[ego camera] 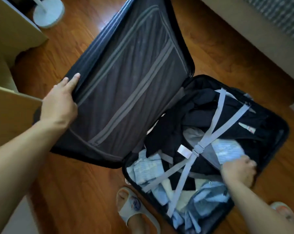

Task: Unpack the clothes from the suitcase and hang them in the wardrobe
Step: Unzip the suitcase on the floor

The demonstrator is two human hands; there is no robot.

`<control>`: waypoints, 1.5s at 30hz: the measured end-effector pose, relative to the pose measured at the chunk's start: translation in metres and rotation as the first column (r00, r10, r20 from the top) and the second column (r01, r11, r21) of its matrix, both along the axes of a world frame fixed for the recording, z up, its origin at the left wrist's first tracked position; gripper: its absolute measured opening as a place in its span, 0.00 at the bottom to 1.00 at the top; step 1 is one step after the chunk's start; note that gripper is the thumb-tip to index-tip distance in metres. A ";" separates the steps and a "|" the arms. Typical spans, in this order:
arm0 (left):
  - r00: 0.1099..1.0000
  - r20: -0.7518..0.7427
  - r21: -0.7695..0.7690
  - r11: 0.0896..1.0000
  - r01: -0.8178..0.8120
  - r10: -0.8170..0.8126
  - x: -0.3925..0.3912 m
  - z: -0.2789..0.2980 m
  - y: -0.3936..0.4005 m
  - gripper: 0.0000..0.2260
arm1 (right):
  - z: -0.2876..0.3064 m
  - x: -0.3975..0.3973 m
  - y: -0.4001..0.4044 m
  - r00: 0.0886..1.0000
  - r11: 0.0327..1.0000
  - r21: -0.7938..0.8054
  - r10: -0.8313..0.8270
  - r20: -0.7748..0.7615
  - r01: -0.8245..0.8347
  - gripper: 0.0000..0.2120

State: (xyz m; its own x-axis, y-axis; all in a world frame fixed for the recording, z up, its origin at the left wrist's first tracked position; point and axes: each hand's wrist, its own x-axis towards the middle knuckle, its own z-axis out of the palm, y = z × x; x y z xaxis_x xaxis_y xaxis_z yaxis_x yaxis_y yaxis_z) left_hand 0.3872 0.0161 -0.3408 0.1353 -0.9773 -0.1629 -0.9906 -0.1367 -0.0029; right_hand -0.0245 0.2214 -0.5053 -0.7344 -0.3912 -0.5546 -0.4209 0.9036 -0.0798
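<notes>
A dark suitcase lies open on the wooden floor. Its lid (129, 78) with a grey zipped lining is raised on the left; my left hand (60, 102) grips the lid's outer edge. The base half (276, 137) on the right is packed with black clothes (202, 112) and light blue clothes (148, 168), held down by grey crossed straps (198, 149) buckled in the middle. My right hand (238, 171) is curled at the base's near right side, its fingers in the clothes; what they hold is blurred.
My two feet in grey slippers (134, 206) stand just in front of the suitcase. A white round stand base (49, 11) sits at the top left beside beige furniture (12, 31). A beige bed edge (254, 39) runs along the right.
</notes>
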 end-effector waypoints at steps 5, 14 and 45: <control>0.999 -0.028 0.070 0.997 -0.030 0.032 0.021 -0.015 -0.059 0.35 | 0.011 0.100 -0.090 0.788 0.850 -0.238 0.526 0.321 -0.470 0.30; 0.996 0.029 0.128 0.988 0.084 -0.088 0.092 -0.123 -0.151 0.24 | -0.063 0.121 -0.112 0.705 0.702 0.169 0.606 0.367 -0.692 0.37; 0.803 -0.432 0.182 0.912 -0.369 0.411 -0.011 -0.252 0.090 0.30 | -0.079 0.036 -0.073 0.768 0.658 0.396 0.548 0.333 -0.641 0.41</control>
State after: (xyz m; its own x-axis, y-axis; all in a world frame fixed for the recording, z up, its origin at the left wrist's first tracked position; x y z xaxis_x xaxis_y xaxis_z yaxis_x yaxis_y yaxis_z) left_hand 0.3757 0.1065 -0.5930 0.3926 -0.8375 -0.3799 -0.7465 -0.5315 0.4003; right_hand 0.0110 0.1484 -0.5840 -0.3120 -0.3731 -0.8738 -0.9021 0.4048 0.1492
